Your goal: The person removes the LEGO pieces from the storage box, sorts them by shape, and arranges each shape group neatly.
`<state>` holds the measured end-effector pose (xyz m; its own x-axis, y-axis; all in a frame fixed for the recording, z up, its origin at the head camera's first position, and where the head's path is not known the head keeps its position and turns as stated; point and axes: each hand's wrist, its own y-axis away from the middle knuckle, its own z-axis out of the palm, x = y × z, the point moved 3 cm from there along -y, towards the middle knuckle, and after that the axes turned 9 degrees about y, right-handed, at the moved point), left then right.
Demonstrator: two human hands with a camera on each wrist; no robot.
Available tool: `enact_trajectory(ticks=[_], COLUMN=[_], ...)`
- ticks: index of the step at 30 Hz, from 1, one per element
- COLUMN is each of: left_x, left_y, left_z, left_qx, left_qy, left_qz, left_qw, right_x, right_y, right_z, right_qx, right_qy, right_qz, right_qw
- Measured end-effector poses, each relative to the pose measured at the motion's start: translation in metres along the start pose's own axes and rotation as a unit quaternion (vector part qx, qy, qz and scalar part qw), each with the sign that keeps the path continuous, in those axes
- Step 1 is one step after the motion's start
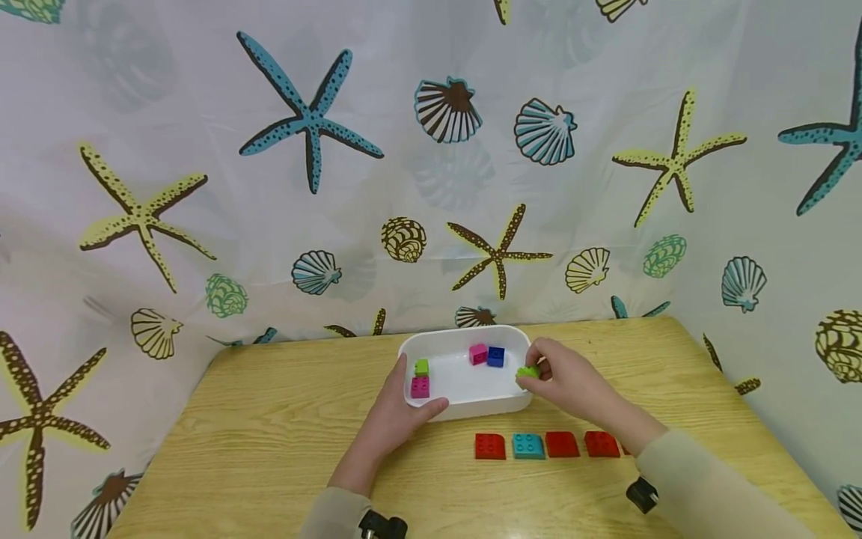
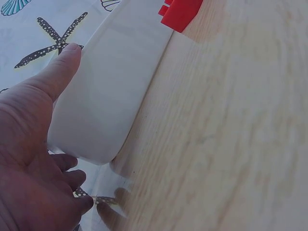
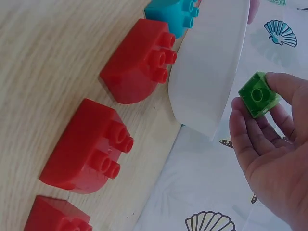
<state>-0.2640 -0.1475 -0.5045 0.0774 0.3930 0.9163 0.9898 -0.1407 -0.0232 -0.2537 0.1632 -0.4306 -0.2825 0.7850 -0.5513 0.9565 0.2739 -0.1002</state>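
Note:
My left hand (image 1: 390,423) holds the left end of a white plastic tub (image 1: 465,409), its thumb along the front wall and its fingers round the side. My right hand (image 1: 575,382) pinches a lime green toy building block (image 1: 528,372) over the tub's right end. In the right wrist view the green block (image 3: 258,95) shows its hollow underside, between thumb and fingers. Inside the tub, a small green block (image 1: 421,367) and a magenta block (image 1: 420,387) lie at the left. A pink block (image 1: 478,354) and a dark blue block (image 1: 495,357) sit together near the back wall.
On the wooden table (image 1: 283,419), in front of the tub, runs a row of blocks: a red block (image 1: 490,447), a teal block (image 1: 528,446) and several more red ones, one partly hidden by my right forearm. A curtain (image 1: 377,299) with starfish and shells hangs behind.

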Motion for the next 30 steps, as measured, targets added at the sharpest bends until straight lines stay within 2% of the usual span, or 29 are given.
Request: enact_trajectory(ticks=[12,21,30], left_x=[-0.001,0.001,0.001], left_y=[0.000,0.000,-0.001], left_z=[0.000,0.000,0.000], left_qx=[-0.002,-0.004,-0.004], left_qy=[-0.002,0.005,0.003], left_qz=[-0.003,-0.001,0.011], left_qw=[1.0000,1.0000,0.9999], right_x=[-0.003,-0.013,-0.020], right_y=[0.022,0.039,0.051], right_z=[0.004,0.002,0.006], right_qx=[0.001,0.039,0.013], right_qy=[0.013,0.027,0.013], right_qz=[-0.027,-0.063,-0.060], right_qw=[1.000,0.997,0.998])
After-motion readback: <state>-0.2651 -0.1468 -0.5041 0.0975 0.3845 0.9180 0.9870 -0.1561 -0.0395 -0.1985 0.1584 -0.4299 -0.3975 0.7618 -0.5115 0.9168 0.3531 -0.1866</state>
